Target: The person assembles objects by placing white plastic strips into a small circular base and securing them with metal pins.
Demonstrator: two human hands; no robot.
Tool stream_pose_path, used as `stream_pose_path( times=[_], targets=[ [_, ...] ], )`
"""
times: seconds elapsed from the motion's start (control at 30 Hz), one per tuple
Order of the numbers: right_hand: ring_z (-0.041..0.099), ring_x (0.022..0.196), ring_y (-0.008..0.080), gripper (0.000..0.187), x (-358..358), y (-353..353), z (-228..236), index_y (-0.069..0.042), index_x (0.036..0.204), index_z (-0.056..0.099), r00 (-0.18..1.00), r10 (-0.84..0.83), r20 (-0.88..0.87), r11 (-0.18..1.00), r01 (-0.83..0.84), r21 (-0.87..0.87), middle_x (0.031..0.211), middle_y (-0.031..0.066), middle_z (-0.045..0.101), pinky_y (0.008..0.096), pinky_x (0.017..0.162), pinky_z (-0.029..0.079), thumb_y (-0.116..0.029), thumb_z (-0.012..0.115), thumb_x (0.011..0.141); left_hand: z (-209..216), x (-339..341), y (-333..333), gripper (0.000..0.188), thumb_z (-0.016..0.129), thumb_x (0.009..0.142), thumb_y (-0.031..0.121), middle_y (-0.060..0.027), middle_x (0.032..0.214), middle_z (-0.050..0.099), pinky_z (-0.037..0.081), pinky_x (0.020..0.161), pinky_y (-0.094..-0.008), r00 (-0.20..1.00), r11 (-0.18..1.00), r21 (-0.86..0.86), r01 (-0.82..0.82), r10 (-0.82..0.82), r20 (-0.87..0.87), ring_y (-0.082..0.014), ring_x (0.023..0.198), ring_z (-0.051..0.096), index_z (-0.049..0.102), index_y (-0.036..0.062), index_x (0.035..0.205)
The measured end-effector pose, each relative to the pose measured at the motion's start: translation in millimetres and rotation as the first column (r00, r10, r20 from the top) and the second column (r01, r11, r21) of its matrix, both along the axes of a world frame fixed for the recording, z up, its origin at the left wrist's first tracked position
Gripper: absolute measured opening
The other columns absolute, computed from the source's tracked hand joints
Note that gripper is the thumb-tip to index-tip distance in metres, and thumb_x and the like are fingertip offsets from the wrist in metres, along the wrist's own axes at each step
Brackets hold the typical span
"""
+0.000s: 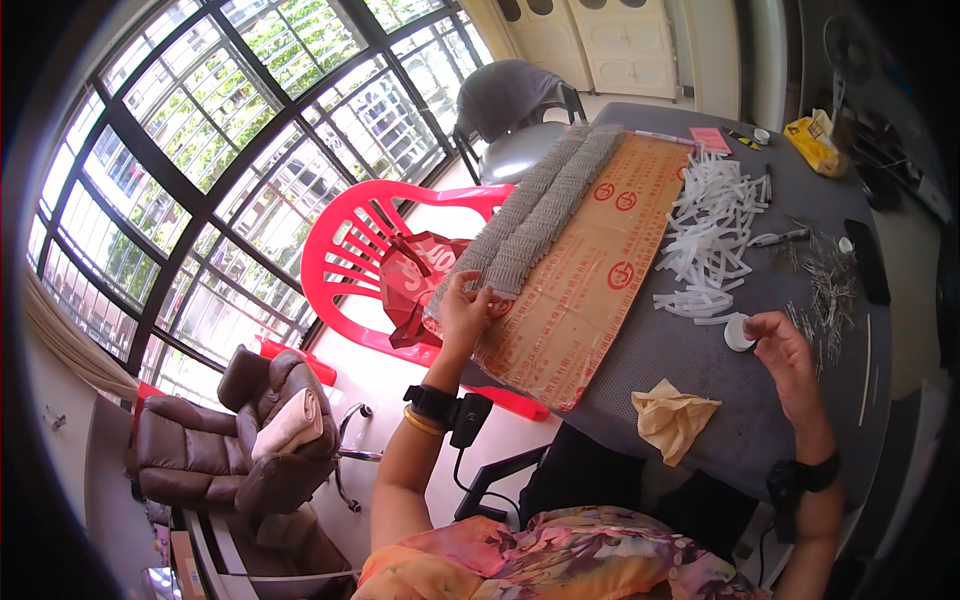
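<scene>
I see the left hand pinching the near end of the grey strip rows on the cardboard sheet, fingers clamped. Right hand, right of the cardboard, fingers closed on a small white cap. Risk: the rows overhang the cardboard's left edge, and a tug could slide them off.

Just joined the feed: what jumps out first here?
The long cardboard sheet across the grey table, with rows of grey strips along its left edge, where the left hand pinches them. To its right lies a heap of white tubes; the right hand holds a small white disc.
</scene>
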State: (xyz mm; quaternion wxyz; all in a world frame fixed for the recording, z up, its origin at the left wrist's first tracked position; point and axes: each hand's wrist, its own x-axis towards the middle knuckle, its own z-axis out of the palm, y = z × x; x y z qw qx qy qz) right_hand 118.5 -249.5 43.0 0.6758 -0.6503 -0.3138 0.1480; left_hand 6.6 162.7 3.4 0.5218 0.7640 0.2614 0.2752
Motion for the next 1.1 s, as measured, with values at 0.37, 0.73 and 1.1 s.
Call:
stream_pose_path(
  times=[0.37,0.73,1.1],
  targets=[
    [0.048,0.093,0.0081,0.026,4,-1,-4,-0.001,0.105,0.050,0.999,0.033,-0.021,0.999,-0.033,-0.004,0.099,0.0025,0.052,0.0220,0.081,0.039,-0.017,0.057,0.085,0,-6,4,0.029,0.061,0.075,0.009,-0.0099,0.071,0.065,0.047,0.053,-0.0259,0.987,0.851,0.518,-0.089,0.146,-0.070,-0.0139,0.058,0.062,0.055,0.0036,0.102],
    [0.048,0.092,0.0073,0.023,9,-9,12,-0.001,0.106,0.049,0.998,-0.058,-0.031,0.998,0.058,0.018,0.099,0.0028,0.052,0.0210,0.082,0.040,-0.006,0.056,0.085,14,-3,0,0.016,0.060,0.080,0.011,-0.0089,0.066,0.061,0.044,0.055,-0.0269,0.995,0.895,0.435,-0.102,0.095,0.038,-0.0136,0.059,0.058,0.058,0.0002,0.091],
    [0.042,0.053,0.0004,0.012,77,-93,20,-0.003,0.077,0.057,0.758,-0.638,0.137,0.769,0.635,0.075,0.060,-0.0056,0.050,0.0161,0.048,0.033,-0.012,0.060,0.083,86,100,-161,0.026,0.057,0.077,0.004,-0.0142,0.085,0.062,0.048,0.064,-0.0339,0.701,0.474,0.554,0.685,-0.637,-0.321,-0.0270,0.075,0.062,0.055,0.0039,0.104]
  ],
)
